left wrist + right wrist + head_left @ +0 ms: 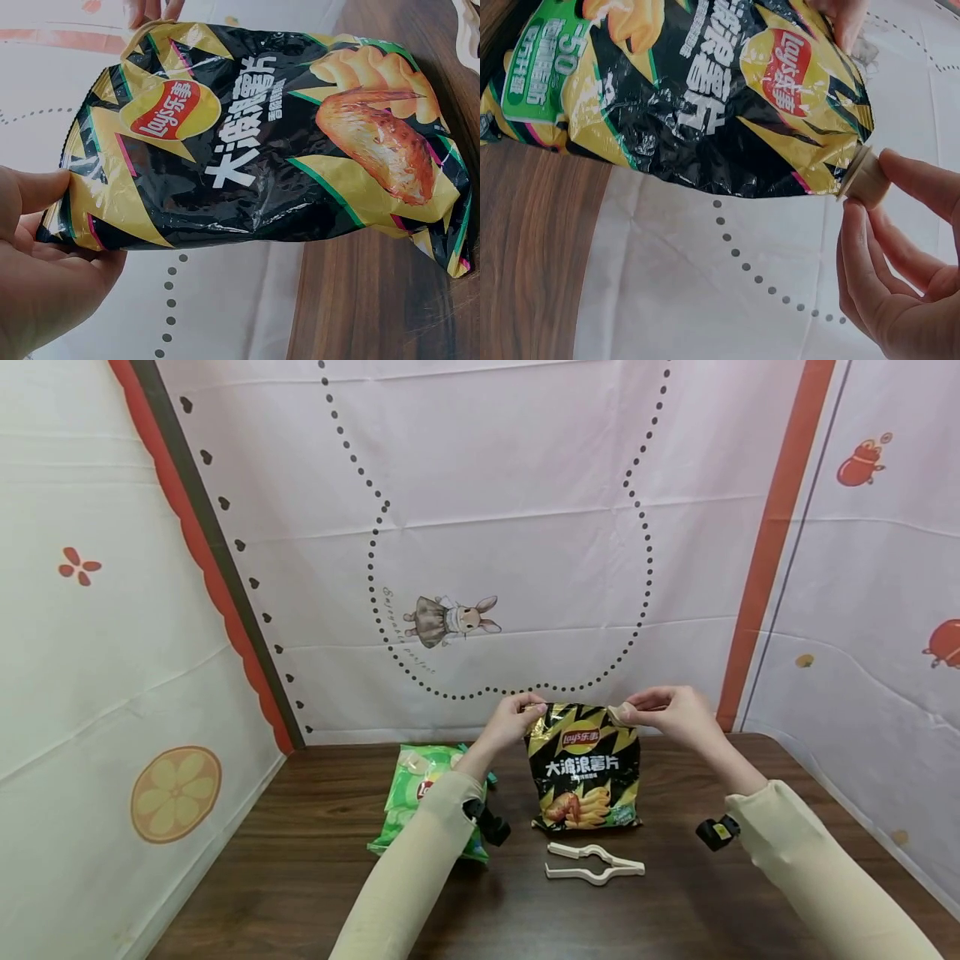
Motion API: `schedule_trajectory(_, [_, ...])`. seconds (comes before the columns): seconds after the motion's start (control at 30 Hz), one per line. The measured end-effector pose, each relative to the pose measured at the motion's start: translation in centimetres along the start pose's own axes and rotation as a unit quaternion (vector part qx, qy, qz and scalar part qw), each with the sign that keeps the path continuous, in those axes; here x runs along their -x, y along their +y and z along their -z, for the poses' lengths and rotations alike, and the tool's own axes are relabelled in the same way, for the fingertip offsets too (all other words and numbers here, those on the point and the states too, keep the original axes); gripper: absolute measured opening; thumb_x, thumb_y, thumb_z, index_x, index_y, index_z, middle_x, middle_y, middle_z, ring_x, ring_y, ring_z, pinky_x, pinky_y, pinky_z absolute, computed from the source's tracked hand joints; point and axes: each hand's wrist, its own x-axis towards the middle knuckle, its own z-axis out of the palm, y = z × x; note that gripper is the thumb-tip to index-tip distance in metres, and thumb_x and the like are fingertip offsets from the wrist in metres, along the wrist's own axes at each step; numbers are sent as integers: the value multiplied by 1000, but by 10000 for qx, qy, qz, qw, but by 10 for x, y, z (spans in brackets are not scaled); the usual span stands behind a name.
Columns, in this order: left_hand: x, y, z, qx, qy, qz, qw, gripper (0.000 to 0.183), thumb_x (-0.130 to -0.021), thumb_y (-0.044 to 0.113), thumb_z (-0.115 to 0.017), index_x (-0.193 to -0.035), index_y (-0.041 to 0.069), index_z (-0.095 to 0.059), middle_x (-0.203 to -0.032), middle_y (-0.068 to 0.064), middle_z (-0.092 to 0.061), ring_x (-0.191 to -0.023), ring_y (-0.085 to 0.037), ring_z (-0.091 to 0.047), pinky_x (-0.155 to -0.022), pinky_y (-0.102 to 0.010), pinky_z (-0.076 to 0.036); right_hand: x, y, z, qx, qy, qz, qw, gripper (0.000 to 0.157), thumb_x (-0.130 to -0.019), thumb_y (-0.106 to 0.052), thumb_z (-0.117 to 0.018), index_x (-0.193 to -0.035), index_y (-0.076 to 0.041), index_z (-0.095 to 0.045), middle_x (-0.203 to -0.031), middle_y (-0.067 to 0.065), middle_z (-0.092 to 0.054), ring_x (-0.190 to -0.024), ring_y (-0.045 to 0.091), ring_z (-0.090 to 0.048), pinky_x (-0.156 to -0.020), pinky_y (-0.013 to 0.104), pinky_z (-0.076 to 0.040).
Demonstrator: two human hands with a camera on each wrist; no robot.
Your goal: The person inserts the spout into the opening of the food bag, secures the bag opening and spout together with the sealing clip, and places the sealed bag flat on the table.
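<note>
A black and yellow Lay's chip bag (583, 768) stands upright, its lower edge at the tabletop. My left hand (515, 717) pinches its top left corner, thumb on the printed front in the left wrist view. At the opposite top corner, my right hand (907, 255) grips a small beige clip (865, 178) between thumb and fingers. The clip's edge sits against the bag's corner. In front of the bag, a cream-coloured tong-like clip (596, 863) lies spread on the table.
Left of the black bag, a green Lay's chip bag (420, 793) lies partly hidden behind my left forearm. The dark wood table (300, 860) is walled by printed cloth (510, 560) at the back and both sides.
</note>
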Motion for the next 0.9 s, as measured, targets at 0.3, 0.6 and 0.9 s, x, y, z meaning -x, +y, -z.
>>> schedule_trajectory(0.3, [-3,-3,-2,168,89,184,9997,23,-98,21,-52,-110,5,-63,-75,6,-45,-51,-9,-32,-53,-25,-34,-2,3,2,86,-142,-65,9998,48,-82,-48,-70,-108,-9,-70,-100,9,-71,-91,19,-63,-76,34,-48])
schedule_trajectory(0.6, [-4,19,-2,-608,-16,-540,9967,19,-88,19,-69,-106,12,-69,-105,-2,-67,-88,-12,-62,-74,-27,-51,-4,6,1,23,-130,-16,9999,47,-82,-48,-70,-108,-10,-70,-100,8,-72,-89,17,-64,-77,35,-48])
schedule_trajectory(0.9, [-12,46,-18,-2203,-91,-780,9723,17,-84,23,-73,-100,17,-73,-96,5,-72,-82,-5,-63,-68,-20,-51,-4,5,0,-60,-155,-101,9998,48,-82,-49,-69,-110,-10,-69,-103,9,-71,-92,18,-64,-80,38,-48])
